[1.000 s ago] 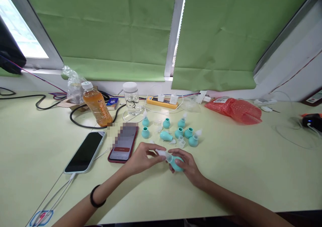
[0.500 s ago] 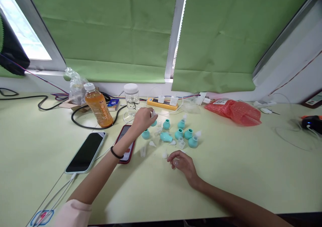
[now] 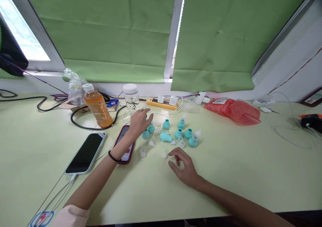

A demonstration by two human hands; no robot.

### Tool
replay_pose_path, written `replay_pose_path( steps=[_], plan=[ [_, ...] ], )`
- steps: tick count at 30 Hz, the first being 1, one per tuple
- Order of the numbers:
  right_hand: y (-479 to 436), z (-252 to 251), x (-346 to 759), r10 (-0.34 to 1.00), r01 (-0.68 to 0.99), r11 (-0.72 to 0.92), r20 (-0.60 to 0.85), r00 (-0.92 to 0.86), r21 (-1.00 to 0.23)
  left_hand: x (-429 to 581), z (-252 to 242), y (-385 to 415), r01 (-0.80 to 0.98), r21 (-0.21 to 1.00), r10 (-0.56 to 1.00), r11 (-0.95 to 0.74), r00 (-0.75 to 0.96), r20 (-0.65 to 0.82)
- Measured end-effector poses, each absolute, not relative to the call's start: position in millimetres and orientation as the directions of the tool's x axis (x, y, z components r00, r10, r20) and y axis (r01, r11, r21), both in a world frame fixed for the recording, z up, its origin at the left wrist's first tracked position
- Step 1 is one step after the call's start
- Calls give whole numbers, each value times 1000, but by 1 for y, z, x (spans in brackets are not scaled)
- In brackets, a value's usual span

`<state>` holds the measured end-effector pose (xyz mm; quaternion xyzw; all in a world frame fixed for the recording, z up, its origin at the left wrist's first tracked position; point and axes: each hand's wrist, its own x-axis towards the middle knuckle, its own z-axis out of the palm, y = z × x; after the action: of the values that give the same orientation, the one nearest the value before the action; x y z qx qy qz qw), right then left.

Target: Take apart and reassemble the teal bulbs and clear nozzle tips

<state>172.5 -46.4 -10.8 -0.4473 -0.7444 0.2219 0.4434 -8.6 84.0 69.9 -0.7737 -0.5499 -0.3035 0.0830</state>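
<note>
Several small teal rubber bulbs (image 3: 178, 133) stand in a cluster at the table's middle, some with white tips; one bulb (image 3: 166, 137) lies on its side. My left hand (image 3: 139, 121) reaches over the cluster's left end, fingers stretched out above a teal bulb (image 3: 151, 128), holding nothing that I can see. My right hand (image 3: 182, 166) rests on the table in front of the cluster, fingers loosely spread and empty, next to a small white piece (image 3: 164, 155). Loose white tips (image 3: 152, 143) and a clear cap (image 3: 143, 151) lie between the hands.
A red-cased phone (image 3: 125, 143) and a larger phone (image 3: 85, 152) on a cable lie at left. Behind stand an orange drink bottle (image 3: 98, 106), a glass jar (image 3: 130, 98) and a yellow power strip (image 3: 162, 102). A red bag (image 3: 232, 110) lies at right.
Both hands held one teal bulb with a white tip together. My left hand then carried it back to the cluster and set it down; my right hand stayed and opened.
</note>
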Motion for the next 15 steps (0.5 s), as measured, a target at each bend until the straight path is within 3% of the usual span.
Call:
replay_pose_path(
  steps=[4, 9, 11, 15],
  plan=[
    [-47, -12, 173, 829, 526, 544, 515, -218, -654, -18, 63, 56, 822, 22, 542, -569, 355, 761],
    [-48, -12, 173, 810, 574, 573, 514, -284, -586, -24, 22, 11, 633, -285, 348, -720, 684, 641],
    [-47, -12, 172, 801, 578, 585, 519, -299, -569, -21, 5, -4, 601, -316, 367, -734, 743, 560],
    [-46, -11, 173, 799, 597, 591, 493, -344, -542, -10, -13, -21, 601, -221, 491, -768, 774, 399]
  ],
)
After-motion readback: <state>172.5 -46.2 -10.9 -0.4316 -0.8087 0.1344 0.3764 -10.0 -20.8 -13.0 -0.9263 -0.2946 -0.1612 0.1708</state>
